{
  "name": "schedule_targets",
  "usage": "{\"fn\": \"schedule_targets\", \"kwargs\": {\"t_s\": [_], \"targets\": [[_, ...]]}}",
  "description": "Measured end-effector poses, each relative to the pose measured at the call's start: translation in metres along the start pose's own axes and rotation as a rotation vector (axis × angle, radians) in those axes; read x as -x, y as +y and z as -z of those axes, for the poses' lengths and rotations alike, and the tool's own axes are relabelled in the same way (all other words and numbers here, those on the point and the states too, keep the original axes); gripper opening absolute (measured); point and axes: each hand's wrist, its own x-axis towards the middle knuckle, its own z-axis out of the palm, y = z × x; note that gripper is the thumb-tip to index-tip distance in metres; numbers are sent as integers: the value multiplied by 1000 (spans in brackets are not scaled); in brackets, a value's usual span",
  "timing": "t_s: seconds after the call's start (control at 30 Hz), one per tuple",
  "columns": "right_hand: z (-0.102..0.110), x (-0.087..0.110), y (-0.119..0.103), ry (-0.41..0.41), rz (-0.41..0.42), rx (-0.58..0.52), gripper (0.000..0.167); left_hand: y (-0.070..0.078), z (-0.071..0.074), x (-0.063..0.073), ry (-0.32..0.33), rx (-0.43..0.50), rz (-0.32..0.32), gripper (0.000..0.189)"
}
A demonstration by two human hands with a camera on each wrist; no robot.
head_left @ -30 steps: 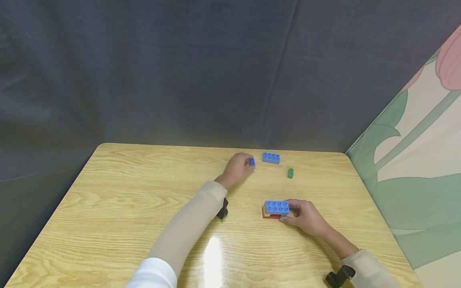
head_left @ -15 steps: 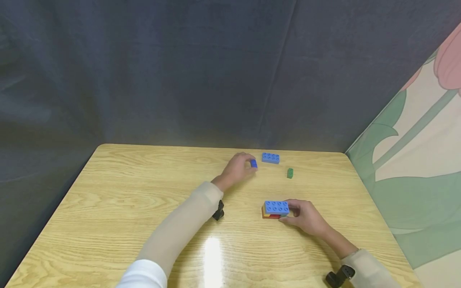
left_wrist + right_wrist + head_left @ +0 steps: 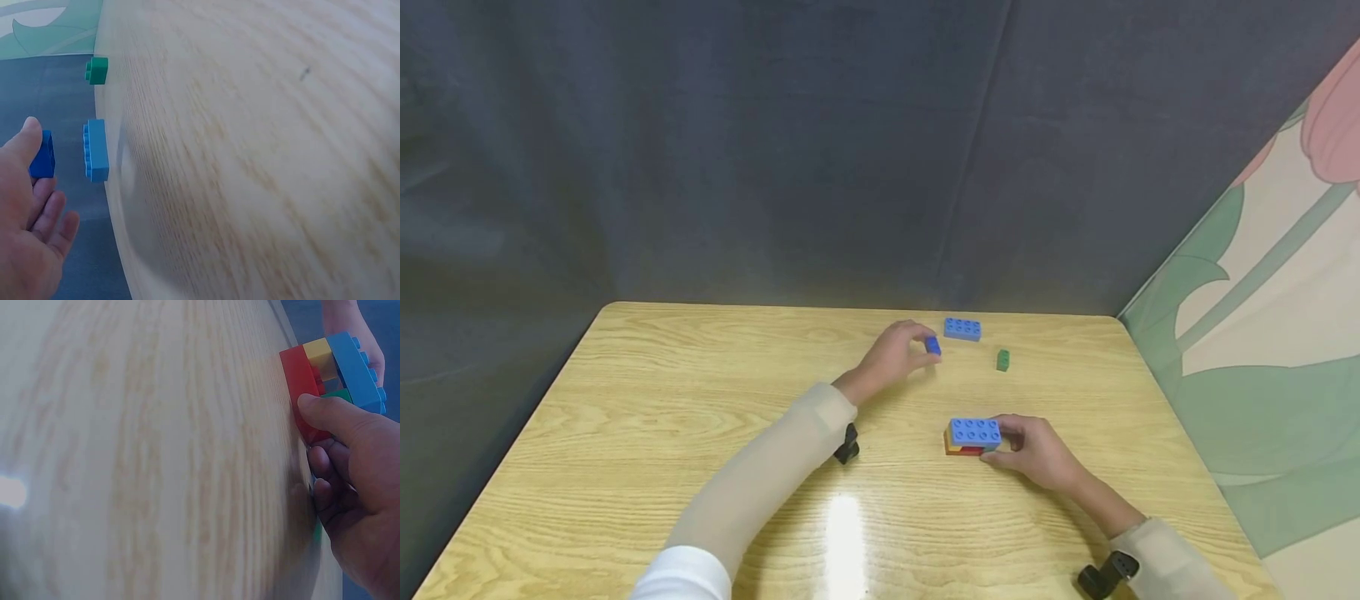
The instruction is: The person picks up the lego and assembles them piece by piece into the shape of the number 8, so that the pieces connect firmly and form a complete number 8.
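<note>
Left hand is pinching the small brick with the thumb and a finger, the gap matching the brick; the other fingers are hanging loosely curved. Clock directions are referring to the head view, with 12 o'clock pointing away from the person. The small brick is sitting at the fingertips, at about 3 o'clock from the palm, and the left wrist view is suggesting that it is being held above the worktop. Its long axis is running roughly from 11 to 5 o'clock.

By judgement, the governing relation is lying between the small brick and the stack. The stack is resting on the worktop at 5 o'clock from the small brick, apart from it and nearer the person. Its long axis is running from 9 to 3 o'clock, so the two axes are not matching. Its blue top is facing its studs upward; its red base is lying lowest.

Right hand is being the nearer hand to the stack. It is gripping the 3 o'clock end, so the stack is lying at 9 o'clock from it.

Two bricks are lying loose, untouched by either hand. The long brick is lying at 2 o'clock from the small brick, near it. The green brick is lying farther out at 3 o'clock.
</note>
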Motion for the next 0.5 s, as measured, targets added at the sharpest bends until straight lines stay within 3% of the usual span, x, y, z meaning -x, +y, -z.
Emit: {"fn": "schedule_targets", "kwargs": {"t_s": [0.5], "targets": [[-2, -1, 0, -2, 17, -6, 35, 18, -3, 13, -51, 75, -75, 43]]}}
